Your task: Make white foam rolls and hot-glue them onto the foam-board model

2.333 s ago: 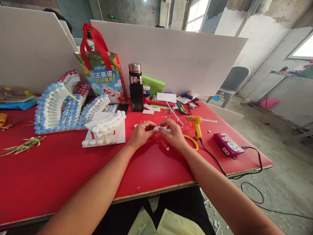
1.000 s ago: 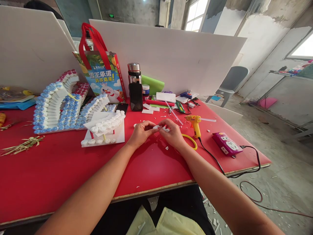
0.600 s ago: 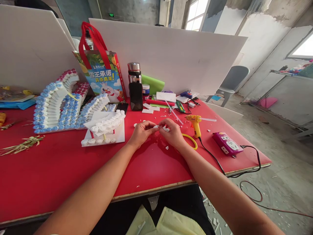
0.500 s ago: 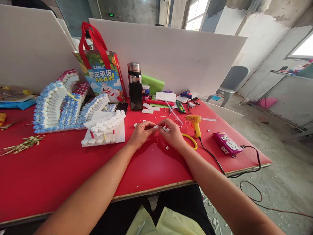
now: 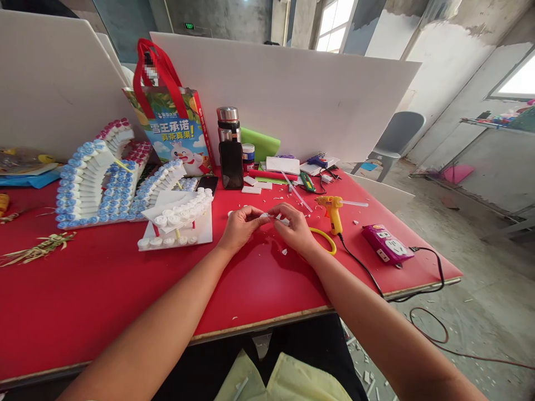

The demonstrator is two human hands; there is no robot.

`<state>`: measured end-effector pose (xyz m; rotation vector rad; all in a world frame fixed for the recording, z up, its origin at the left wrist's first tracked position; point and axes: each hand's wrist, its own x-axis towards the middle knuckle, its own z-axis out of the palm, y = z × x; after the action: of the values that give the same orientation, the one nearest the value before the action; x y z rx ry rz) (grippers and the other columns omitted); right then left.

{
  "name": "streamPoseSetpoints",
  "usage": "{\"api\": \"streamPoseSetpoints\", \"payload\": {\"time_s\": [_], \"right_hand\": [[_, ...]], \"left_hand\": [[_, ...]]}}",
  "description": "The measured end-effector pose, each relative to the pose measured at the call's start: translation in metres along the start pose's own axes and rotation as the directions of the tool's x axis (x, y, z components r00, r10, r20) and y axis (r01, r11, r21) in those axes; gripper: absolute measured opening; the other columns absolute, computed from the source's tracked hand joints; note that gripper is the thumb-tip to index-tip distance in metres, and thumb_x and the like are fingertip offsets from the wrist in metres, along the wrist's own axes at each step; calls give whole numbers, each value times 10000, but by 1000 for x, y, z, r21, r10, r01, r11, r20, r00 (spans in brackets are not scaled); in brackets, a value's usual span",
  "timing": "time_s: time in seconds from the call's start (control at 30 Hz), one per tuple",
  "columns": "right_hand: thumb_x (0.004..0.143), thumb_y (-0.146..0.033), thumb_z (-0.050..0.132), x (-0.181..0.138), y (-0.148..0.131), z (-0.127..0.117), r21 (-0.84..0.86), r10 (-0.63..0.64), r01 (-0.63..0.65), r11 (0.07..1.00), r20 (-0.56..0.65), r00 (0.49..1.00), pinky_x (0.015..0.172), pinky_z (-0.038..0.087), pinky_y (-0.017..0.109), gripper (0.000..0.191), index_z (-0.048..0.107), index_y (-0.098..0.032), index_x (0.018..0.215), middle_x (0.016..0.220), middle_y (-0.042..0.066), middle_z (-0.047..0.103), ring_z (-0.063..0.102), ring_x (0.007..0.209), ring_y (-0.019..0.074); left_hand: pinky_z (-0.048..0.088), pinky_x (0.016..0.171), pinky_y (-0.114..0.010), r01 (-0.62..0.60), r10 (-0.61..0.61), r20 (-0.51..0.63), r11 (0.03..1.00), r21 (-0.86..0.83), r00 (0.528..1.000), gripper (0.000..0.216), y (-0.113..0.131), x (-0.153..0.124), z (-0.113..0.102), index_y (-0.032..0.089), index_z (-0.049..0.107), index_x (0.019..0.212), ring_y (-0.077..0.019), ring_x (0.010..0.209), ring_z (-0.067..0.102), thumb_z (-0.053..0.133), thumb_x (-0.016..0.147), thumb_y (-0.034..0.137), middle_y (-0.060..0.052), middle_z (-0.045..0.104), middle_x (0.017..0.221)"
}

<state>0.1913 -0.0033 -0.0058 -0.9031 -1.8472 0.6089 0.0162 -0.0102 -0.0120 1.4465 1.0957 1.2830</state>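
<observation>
Fingers of the left hand (image 5: pixel 241 225) and the right hand (image 5: pixel 294 225) pinch a white piece (image 5: pixel 264 216) above the desk (image 5: pixel 259 284), well back from its front edge. A glue gun (image 5: pixel 333 209) lies between the right hand and right edge.

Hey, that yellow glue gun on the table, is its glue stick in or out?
In: a clear stick pokes from the back of the yellow glue gun, its front end hidden.
</observation>
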Motion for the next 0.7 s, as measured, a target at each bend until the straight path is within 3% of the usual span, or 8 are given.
{"api": "streamPoseSetpoints", "payload": {"time_s": [0.3,0.43,0.7], "right_hand": [[720,-81,494,0,2,0,-18,-29,29,999,16,999,800,480,328,297,694,-204,901,900,40,667,598,859,196],[705,-81,492,0,1,0,-30,-41,41,999,23,999,816,485,339,307,688,-205,906,905,45,669,604,870,206],[699,-73,500,-1,4,3,-57,-80,82,995,38,996,859,494,366,340,691,-210,944,954,57,679,615,917,221]], "left_hand": [[349,475,-219,41,-41,14,999,-25,999,369,0,-1,0,161,675,839,-71,492,430,822,688,464,32,583,640],[358,476,-219,29,-28,14,999,-41,1000,380,-1,0,0,174,678,935,-77,493,454,828,693,427,46,558,638],[323,500,-240,-48,47,14,994,95,999,385,-1,0,0,188,755,979,-91,512,405,791,719,470,55,456,592]]}}
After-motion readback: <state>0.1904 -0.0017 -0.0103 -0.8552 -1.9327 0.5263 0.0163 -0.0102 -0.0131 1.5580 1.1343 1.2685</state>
